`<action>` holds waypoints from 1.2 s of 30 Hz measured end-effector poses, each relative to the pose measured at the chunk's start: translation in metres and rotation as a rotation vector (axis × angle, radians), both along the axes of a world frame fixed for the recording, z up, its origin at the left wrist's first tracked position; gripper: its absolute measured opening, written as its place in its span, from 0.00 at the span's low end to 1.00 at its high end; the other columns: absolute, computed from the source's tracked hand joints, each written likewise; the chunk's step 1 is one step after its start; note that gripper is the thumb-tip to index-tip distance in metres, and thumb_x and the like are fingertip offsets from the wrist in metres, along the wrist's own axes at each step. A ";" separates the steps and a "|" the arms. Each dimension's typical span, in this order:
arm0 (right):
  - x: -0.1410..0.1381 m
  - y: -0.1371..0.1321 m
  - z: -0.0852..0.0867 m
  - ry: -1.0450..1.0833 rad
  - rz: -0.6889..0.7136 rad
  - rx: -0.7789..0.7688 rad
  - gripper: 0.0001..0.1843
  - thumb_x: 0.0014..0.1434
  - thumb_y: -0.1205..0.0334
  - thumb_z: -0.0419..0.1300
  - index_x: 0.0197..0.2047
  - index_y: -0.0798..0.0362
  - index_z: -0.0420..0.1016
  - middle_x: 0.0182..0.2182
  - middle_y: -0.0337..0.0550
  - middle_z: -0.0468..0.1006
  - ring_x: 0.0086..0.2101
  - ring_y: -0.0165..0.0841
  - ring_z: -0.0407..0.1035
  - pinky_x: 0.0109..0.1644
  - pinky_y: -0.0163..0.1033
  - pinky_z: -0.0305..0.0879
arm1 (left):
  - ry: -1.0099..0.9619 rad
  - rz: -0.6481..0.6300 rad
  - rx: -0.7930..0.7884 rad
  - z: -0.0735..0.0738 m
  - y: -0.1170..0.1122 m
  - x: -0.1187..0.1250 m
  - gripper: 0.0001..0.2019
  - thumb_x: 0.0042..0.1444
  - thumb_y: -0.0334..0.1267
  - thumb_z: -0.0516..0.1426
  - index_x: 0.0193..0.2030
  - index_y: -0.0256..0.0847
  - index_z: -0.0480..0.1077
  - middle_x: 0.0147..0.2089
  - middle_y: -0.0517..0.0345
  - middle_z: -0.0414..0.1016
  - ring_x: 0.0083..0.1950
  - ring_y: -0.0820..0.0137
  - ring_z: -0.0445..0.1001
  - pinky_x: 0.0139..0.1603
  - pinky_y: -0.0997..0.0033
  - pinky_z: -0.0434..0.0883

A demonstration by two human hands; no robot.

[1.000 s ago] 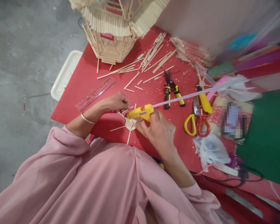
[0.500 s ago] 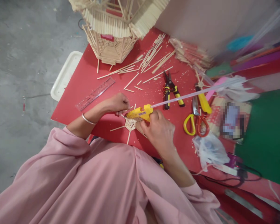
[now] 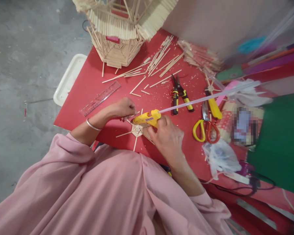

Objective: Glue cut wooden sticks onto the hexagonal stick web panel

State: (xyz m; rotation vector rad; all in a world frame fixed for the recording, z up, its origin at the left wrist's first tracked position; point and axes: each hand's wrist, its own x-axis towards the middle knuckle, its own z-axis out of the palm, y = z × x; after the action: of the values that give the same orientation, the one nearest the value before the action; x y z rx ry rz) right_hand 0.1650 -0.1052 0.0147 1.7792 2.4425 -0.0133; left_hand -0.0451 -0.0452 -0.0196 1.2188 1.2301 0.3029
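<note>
My right hand point(image 3: 168, 136) grips a yellow glue gun point(image 3: 147, 118) with a long clear glue stick point(image 3: 205, 97) jutting from its back. The gun's nozzle points down-left at a small web-shaped piece of thin wooden sticks point(image 3: 138, 130) lying on the red table point(image 3: 88, 85). My left hand point(image 3: 122, 107) is closed in a pinch on a thin stick at the web's upper edge, just left of the nozzle. A bangle sits on my left wrist.
A tall stick-built house model point(image 3: 120, 29) stands at the table's far edge. Loose sticks point(image 3: 159, 62), a clear ruler point(image 3: 100, 98), black-and-yellow cutters point(image 3: 178, 94) and yellow-handled scissors point(image 3: 205, 127) lie around. A white tray point(image 3: 68, 78) sits off the left edge; a green sheet point(image 3: 279, 147) lies right.
</note>
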 end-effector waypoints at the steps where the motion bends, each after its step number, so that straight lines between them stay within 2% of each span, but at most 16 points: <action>1: 0.000 0.000 0.000 0.003 0.001 0.004 0.14 0.63 0.57 0.52 0.43 0.56 0.73 0.38 0.49 0.75 0.30 0.34 0.65 0.30 0.41 0.42 | 0.000 -0.002 0.003 0.000 0.000 0.000 0.12 0.53 0.23 0.56 0.21 0.37 0.67 0.14 0.64 0.64 0.15 0.76 0.66 0.19 0.78 0.61; 13: 0.008 0.000 0.002 0.009 -0.021 0.040 0.12 0.63 0.57 0.52 0.41 0.55 0.73 0.35 0.47 0.73 0.28 0.32 0.61 0.30 0.40 0.42 | 0.052 0.002 0.060 0.002 -0.001 0.003 0.11 0.46 0.24 0.55 0.16 0.38 0.65 0.12 0.66 0.58 0.15 0.76 0.63 0.20 0.76 0.59; 19: 0.016 0.003 0.000 0.012 -0.077 0.059 0.13 0.63 0.56 0.51 0.41 0.55 0.73 0.35 0.47 0.73 0.27 0.31 0.58 0.30 0.40 0.41 | 0.080 -0.019 0.098 -0.007 -0.003 0.005 0.08 0.45 0.25 0.54 0.18 0.38 0.68 0.14 0.66 0.60 0.15 0.77 0.62 0.19 0.76 0.58; 27: 0.025 0.007 -0.003 0.056 -0.114 0.115 0.14 0.63 0.56 0.51 0.42 0.55 0.72 0.35 0.47 0.72 0.27 0.31 0.58 0.30 0.41 0.40 | 0.192 -0.105 0.194 -0.003 -0.005 0.007 0.07 0.44 0.29 0.54 0.21 0.36 0.72 0.16 0.63 0.62 0.19 0.76 0.61 0.23 0.75 0.55; 36: 0.022 0.007 -0.006 0.025 -0.120 0.112 0.12 0.63 0.59 0.52 0.42 0.57 0.72 0.36 0.48 0.73 0.27 0.31 0.59 0.30 0.41 0.39 | 0.261 -0.125 0.269 -0.011 -0.006 0.011 0.09 0.41 0.33 0.54 0.24 0.34 0.75 0.20 0.61 0.65 0.25 0.74 0.62 0.28 0.72 0.55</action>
State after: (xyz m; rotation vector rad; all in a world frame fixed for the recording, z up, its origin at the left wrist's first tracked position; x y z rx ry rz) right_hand 0.1869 -0.0978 0.0091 1.9813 2.3934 0.0928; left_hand -0.0342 -0.0509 -0.0306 1.6000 1.3587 0.2264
